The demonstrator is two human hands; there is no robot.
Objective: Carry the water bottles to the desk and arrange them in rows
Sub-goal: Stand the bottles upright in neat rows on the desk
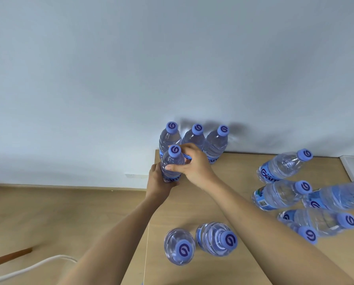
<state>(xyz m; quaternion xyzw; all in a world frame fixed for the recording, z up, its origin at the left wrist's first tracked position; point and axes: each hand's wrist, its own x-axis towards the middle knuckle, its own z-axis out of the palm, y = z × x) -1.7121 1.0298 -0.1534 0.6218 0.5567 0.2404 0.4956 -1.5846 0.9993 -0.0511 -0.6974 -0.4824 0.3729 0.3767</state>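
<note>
Three bottles [194, 140] stand in a row at the surface's [192, 202] far left corner. Both hands [178, 171] grip a fourth bottle [172, 163] upright before them, starting a second row. Roughly seven bottles [285, 194] remain unarranged along the near and right edges.

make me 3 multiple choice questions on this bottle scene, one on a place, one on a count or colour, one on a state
1. Where does the row of three bottles stand?
A. at the desk's far edge by the wall
B. on the floor
C. on a chair

2. What colour are the caps?
A. red
B. blue-purple
C. white

3. How is the held bottle gripped?
A. by both hands
B. by one hand only
C. by no hand

Answers:
1 A, the three stand upright at the back of the desk against the wall.
2 B, every cap in view is blue-purple.
3 A, the left hand holds its lower part and the right hand wraps its upper body.
</note>
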